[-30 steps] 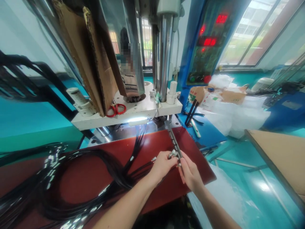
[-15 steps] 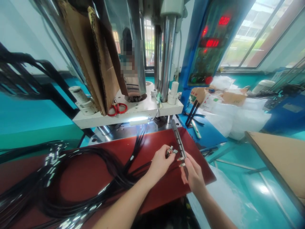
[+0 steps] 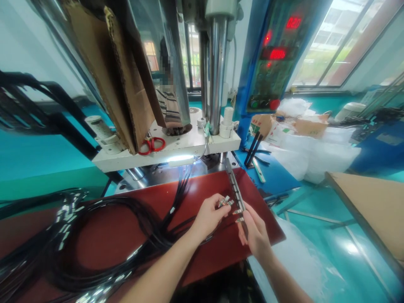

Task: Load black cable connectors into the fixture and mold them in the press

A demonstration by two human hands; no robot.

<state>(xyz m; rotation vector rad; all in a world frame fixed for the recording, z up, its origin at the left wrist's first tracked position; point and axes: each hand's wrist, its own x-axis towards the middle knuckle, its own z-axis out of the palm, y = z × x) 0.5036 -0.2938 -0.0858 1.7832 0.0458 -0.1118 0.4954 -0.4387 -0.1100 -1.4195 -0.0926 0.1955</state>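
My left hand (image 3: 210, 216) is closed on several black cables, and their small metal connectors (image 3: 225, 202) stick out past the fingertips. Close by on the right, my right hand (image 3: 255, 227) grips the near end of a long, narrow metal bar (image 3: 234, 185) with slots along it. Two metal connectors (image 3: 239, 215) sit at the bar's left side beside my right fingers. The bar slants away from me over the dark red board (image 3: 202, 189). Coiled black cables (image 3: 126, 202) with shiny bands lie on the board's left part.
Behind the board stands a press with a white plate (image 3: 189, 147), a lit lamp (image 3: 181, 161) and red-handled scissors (image 3: 152, 145). A blue control box (image 3: 271, 59) rises at right. Below it, a blue shelf (image 3: 277, 176) holds cutters and a knife (image 3: 259, 170). Cardboard (image 3: 126, 84) leans at left.
The view has shifted slightly. My left hand still holds the connectors, now turned a little differently in the fingers. My right hand keeps its grip on the bar.
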